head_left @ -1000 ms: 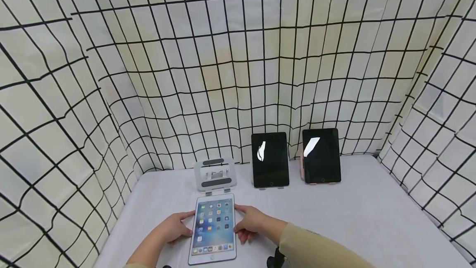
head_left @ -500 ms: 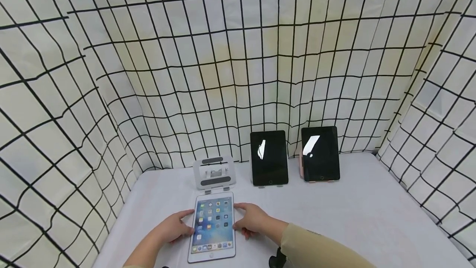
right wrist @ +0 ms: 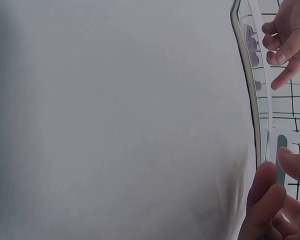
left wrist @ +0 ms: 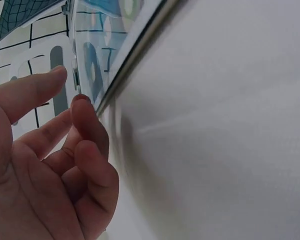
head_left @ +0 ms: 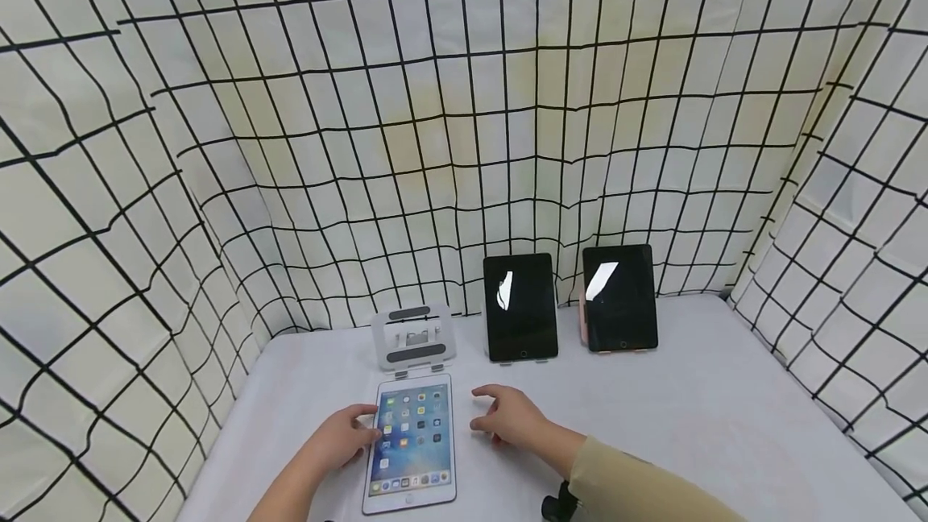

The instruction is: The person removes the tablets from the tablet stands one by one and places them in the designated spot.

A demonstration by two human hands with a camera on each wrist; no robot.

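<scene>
A white tablet (head_left: 413, 457) with a lit screen of app icons lies flat on the white cloth. My left hand (head_left: 341, 437) is at its left side, with index finger and thumb overlapping the edge in the head view. In the left wrist view, the loosely bent fingers of the left hand (left wrist: 55, 155) show nothing between them. My right hand (head_left: 513, 417) is just right of the tablet, a gap of cloth between them, index finger pointing towards it. Right behind the tablet stands a light grey tablet stand (head_left: 413, 338) with dark pads, bearing nothing.
Two dark tablets lean upright at the back, one (head_left: 520, 307) in the middle and another (head_left: 619, 298) to its right, each on a stand. A white curtain with black grid lines (head_left: 428, 143) encloses the table (head_left: 689, 417). Something small and black (head_left: 558, 503) is by the right sleeve.
My right hand has let go of the tablet's right edge and drawn off to the right. The left thumb has shifted slightly over the left edge. The tablet stays in place.
</scene>
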